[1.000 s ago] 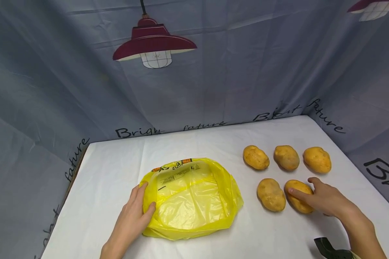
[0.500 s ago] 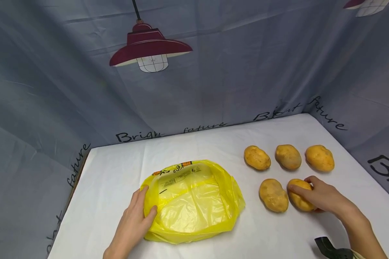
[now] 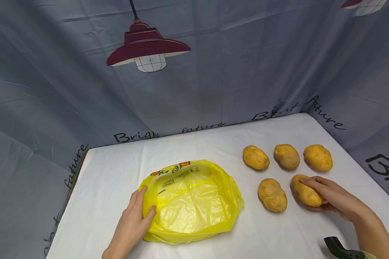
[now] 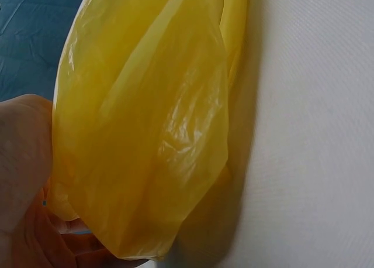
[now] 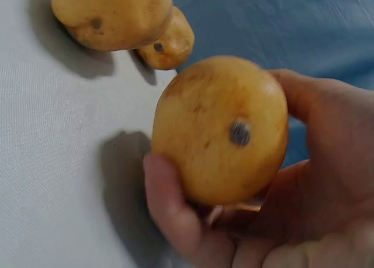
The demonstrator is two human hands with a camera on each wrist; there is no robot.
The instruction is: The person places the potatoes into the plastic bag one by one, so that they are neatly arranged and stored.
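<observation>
right grip [image 3: 332, 196] pinches potato [image 3: 306, 190], left grip [image 3: 133, 217] yellow bag [image 3: 191, 203], white tabletop [image 3: 107, 187] below, curtain [image 3: 233, 72] behind.

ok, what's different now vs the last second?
The right hand has taken hold of the front-right potato and shifted it right, away from its neighbour, seemingly up off the white cloth. Unchanged: left hand on the yellow bag, other potatoes in place.
</observation>
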